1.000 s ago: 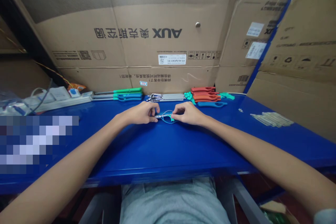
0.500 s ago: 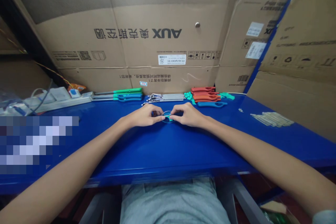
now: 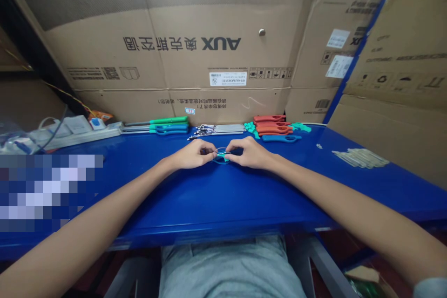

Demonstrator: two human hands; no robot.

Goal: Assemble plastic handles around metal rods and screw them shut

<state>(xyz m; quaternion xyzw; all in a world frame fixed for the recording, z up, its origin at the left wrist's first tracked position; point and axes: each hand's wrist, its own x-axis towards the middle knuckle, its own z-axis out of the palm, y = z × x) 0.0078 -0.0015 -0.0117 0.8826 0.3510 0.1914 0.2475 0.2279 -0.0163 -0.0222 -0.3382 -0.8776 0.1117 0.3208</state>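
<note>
My left hand [image 3: 199,153] and my right hand [image 3: 246,152] meet over the middle of the table, each with thumb and fingers pinched. Between them is a small teal plastic piece [image 3: 221,156] with a thin wire loop [image 3: 220,163] curving around it. Both sets of fingertips grip this wired piece from opposite sides. Its finer shape is too small to make out. Just beyond my hands lies a row of thin metal tubes with wires [image 3: 226,129]. Small teal pieces [image 3: 250,128] sit at their right end.
Red lighter-like handles [image 3: 272,128] and a blue handle [image 3: 282,138] lie back right. Green and blue long-nosed lighters [image 3: 171,128] lie back left beside a power strip [image 3: 87,132]. Clear thin strips [image 3: 361,158] rest at right. Cardboard [image 3: 181,4] walls the blue table [image 3: 223,200].
My fingertips have shifted slightly on the teal piece, and the wire loop sits a little differently between them. The things on the table stay in place.
</note>
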